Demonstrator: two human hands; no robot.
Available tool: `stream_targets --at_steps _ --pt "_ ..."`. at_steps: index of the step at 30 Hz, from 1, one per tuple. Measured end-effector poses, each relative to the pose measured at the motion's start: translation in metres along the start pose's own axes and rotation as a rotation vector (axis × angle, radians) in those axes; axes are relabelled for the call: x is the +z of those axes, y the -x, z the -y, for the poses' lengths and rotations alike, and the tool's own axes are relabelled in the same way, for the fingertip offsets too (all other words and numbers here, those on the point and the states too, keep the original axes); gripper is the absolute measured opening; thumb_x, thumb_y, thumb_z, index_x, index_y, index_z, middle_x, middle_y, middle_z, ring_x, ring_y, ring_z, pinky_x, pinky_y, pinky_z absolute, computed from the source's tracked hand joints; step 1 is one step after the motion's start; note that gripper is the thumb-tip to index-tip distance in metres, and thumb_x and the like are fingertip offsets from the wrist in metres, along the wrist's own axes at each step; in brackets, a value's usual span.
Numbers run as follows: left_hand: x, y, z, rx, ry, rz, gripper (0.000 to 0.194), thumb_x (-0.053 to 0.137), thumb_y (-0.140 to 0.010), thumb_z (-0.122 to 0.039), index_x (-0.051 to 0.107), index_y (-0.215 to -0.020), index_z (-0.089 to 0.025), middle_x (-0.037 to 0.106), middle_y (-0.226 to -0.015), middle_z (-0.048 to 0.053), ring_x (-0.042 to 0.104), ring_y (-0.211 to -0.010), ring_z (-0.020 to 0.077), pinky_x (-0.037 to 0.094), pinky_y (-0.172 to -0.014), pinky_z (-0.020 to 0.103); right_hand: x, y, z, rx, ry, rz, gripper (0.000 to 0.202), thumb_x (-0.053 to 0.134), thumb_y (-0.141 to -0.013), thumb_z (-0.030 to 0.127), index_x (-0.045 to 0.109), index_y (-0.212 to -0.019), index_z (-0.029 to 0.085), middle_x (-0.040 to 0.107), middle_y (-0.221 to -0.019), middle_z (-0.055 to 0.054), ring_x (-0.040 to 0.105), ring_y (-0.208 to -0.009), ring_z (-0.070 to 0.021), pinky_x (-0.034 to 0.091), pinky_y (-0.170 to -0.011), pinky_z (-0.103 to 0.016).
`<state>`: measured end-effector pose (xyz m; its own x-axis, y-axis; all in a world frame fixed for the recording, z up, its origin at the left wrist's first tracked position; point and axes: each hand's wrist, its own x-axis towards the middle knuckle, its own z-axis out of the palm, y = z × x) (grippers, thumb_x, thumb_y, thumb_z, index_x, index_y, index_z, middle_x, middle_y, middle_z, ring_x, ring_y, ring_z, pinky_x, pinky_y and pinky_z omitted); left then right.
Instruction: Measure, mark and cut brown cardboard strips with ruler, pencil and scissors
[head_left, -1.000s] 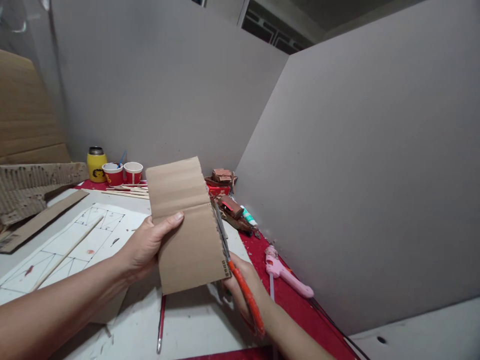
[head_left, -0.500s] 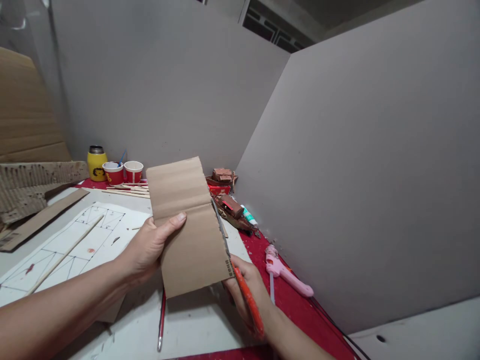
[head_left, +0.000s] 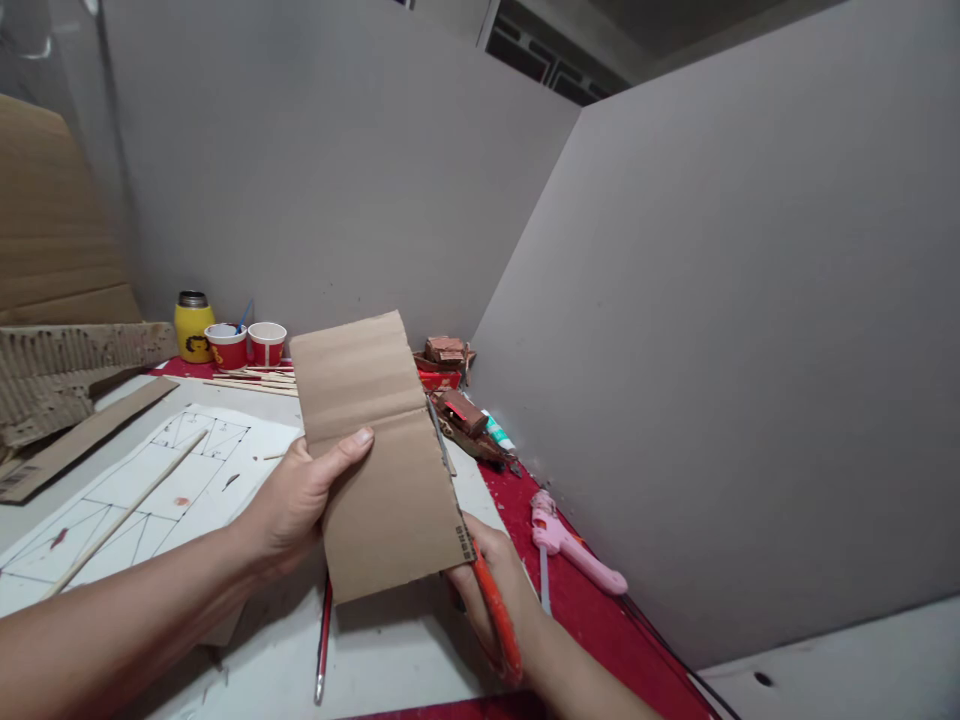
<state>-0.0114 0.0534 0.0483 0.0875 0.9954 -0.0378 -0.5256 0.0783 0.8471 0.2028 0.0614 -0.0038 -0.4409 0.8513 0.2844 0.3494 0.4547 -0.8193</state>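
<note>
A rectangular piece of cardboard [head_left: 382,500] is held up over the white board [head_left: 405,650], a crease running across it. My left hand [head_left: 300,490] grips its left edge, thumb flat on the face and fingers hidden behind. In my right hand [head_left: 502,580] are orange-handled scissors [head_left: 496,615], closed in by the fingers. The scissors' dark blade lies along the cardboard's right edge, which looks rough. A dark red pencil [head_left: 324,640] lies on the board below the cardboard.
A paper with line drawings [head_left: 142,500] and a wooden stick [head_left: 135,510] lie at left, near corrugated cardboard [head_left: 67,370]. Behind are a yellow jar [head_left: 194,328], two paper cups [head_left: 268,345] and several sticks. Small brown models [head_left: 461,412] and a pink glue gun [head_left: 570,545] sit right.
The cardboard has shifted very slightly, its lower right corner a little to the right. The scissors' handle has turned a little in my right hand. My left hand keeps its grip.
</note>
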Motion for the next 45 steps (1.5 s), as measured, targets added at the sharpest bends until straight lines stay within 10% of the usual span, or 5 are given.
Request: stream_targets --at_steps 45 --pt "0.002 0.002 -0.001 -0.016 -0.018 -0.006 0.049 0.081 -0.078 -0.042 0.07 -0.118 -0.017 0.078 -0.105 0.014 0.074 -0.085 0.0277 0.059 -0.077 0.037 -0.002 -0.001 -0.012 0.05 -0.086 -0.042 0.027 0.052 -0.092 0.039 0.052 -0.073 0.02 0.046 -0.064 0.003 0.036 -0.056 -0.0112 0.036 -0.052 -0.022"
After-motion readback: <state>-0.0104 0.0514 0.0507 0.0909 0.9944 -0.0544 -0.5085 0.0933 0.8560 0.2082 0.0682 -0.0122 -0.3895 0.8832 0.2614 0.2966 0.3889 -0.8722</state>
